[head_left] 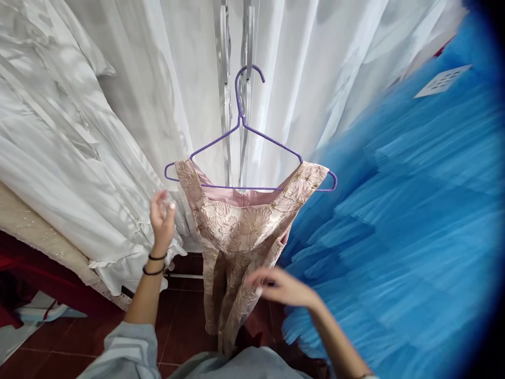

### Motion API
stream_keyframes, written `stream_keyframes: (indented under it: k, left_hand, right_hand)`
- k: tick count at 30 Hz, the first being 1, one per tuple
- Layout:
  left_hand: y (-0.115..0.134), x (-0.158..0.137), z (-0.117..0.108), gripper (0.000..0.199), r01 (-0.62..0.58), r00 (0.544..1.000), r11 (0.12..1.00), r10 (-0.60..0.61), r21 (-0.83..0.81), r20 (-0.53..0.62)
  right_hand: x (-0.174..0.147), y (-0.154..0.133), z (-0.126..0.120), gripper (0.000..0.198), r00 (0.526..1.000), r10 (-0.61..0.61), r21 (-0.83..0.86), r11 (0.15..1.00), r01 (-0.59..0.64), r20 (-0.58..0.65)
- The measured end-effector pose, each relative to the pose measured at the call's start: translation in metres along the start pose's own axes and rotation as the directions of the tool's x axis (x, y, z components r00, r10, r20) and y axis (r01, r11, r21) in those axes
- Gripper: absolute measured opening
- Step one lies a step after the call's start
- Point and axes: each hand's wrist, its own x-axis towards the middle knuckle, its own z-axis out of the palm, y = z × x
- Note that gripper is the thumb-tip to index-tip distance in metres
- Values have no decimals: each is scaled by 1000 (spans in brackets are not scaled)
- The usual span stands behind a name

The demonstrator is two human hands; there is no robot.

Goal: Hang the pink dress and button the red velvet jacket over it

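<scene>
A pink and gold brocade dress [244, 226] hangs by its wide straps on a purple hanger [272, 141]. The hanger's hook is at a pale metal bar [249, 42] in front of white fabric. My left hand [161, 221], with two dark bands at the wrist, is raised beside the dress's left strap, apart from it. Its thumb and fingers are bent but separated, with nothing visible in them. In front of the skirt is my right hand [278, 287], blurred, its thumb and fingers apart. Whether it touches the brocade I cannot tell.
White garments [71, 131] hang on the left, with white drapery [300, 68] behind. A large blue tulle gown [406, 210] fills the right side, a white perforated card [442, 81] near its top. Dark red floor tiles [177, 321] show below, and dark red cloth [47, 273] lies lower left.
</scene>
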Motion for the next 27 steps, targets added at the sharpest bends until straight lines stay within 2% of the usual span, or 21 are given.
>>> stream_keyframes:
  k: [1, 2, 3, 4, 5, 6, 8, 9, 10, 12, 14, 17, 19, 21, 23, 24, 25, 27]
  left_hand:
    - [19, 20, -4, 64, -176, 983, 980, 179, 91, -33]
    - [36, 40, -6, 62, -338, 938, 926, 347, 168, -25]
    - [52, 59, -4, 60, -462, 883, 856, 468, 232, 31]
    - [65, 75, 0, 59, -547, 835, 790, 541, 279, 104]
    - [75, 89, 6, 57, -580, 814, 755, 540, 305, 213]
    - [81, 99, 14, 53, -584, 809, 746, 502, 319, 307]
    - [84, 109, 27, 50, -547, 821, 744, 387, 383, 420]
    - [84, 109, 31, 51, -533, 829, 731, 348, 427, 438]
    - [82, 107, 31, 51, -529, 835, 705, 333, 472, 438]
    - [79, 100, 22, 49, -523, 849, 654, 346, 547, 398]
    - [75, 96, 4, 46, -471, 882, 648, 333, 599, 333]
    - [59, 93, -24, 45, -263, 964, 776, 184, 573, 193]
    - [40, 84, -34, 45, -112, 991, 853, 60, 509, 118]
    - [17, 60, -33, 42, 18, 997, 880, -54, 474, 62]
    - [-6, 18, -23, 39, 144, 983, 876, -182, 459, 40]
    - [-15, -9, -15, 39, 197, 965, 867, -255, 457, 67]
    - [-23, -40, -8, 39, 242, 942, 856, -319, 456, 100]
    - [-33, -107, 8, 36, 306, 857, 838, -449, 452, 252]
  right_hand:
    - [4, -9, -29, 16, 982, -76, -49, 996, 68, -171]
    - [11, -18, -60, 18, 880, -174, -150, 982, 118, -443]
    - [22, -26, -90, 27, 711, -302, -360, 930, 74, -634]
    - [35, -33, -117, 41, 630, -367, -512, 857, -57, -685]
    - [50, -36, -140, 50, 609, -397, -588, 796, -145, -687]
    - [64, -37, -158, 50, 650, -388, -623, 764, -169, -653]
    - [87, -30, -179, 43, 734, -355, -626, 770, -122, -579]
    - [94, -25, -184, 42, 753, -349, -607, 790, -84, -558]
    - [97, -19, -186, 41, 747, -358, -585, 810, -51, -560]
    - [93, -8, -188, 40, 707, -378, -536, 844, -1, -597]
    - [83, 0, -190, 40, 696, -351, -451, 891, 43, -627]
    - [72, 7, -195, 42, 725, -240, -267, 960, 81, -645]
    - [74, 16, -191, 42, 746, -145, -140, 988, 71, -650]
    - [79, 32, -176, 41, 756, -66, -49, 998, 44, -651]
    - [83, 56, -146, 37, 749, 34, 76, 997, 22, -662]
    - [82, 71, -124, 34, 738, 78, 135, 991, 18, -671]
    - [79, 86, -98, 30, 728, 176, 268, 964, 10, -662]
    - [64, 113, -36, 23, 730, 279, 385, 923, -24, -623]
